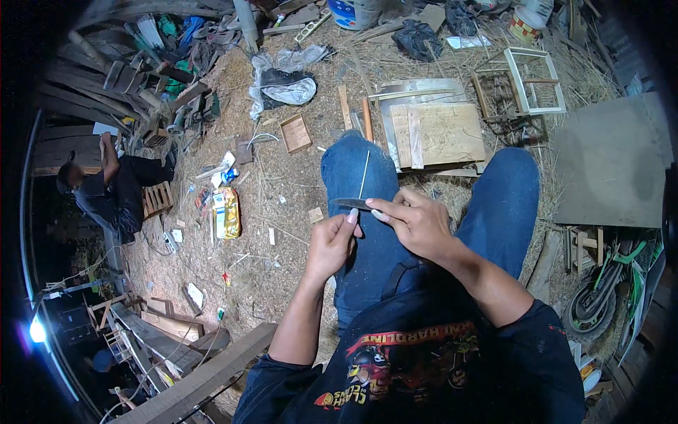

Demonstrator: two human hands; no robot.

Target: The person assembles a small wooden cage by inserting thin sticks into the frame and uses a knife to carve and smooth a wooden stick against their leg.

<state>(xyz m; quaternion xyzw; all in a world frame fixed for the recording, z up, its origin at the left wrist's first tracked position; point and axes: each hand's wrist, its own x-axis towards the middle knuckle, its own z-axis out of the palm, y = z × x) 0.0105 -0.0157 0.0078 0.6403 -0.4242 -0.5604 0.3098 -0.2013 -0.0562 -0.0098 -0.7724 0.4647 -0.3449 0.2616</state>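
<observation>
Over my left thigh, a thin pale stick (364, 173) points up and away from me. Its near end runs down to the pinched thumb and fingers of my left hand (332, 246). My right hand (418, 225) grips a knife, its dark short blade (349, 203) lying across the stick just above my left thumb. The knife's handle is hidden inside my right fingers. Both hands are close together, the tips almost touching.
A wooden tray (296, 133), a yellow packet (227, 213) and boards (445, 134) lie on the straw-strewn ground. A small frame (534, 81) stands far right, near a grey panel (611, 162). A timber beam (205, 374) crosses lower left. Another person (116, 187) sits at left.
</observation>
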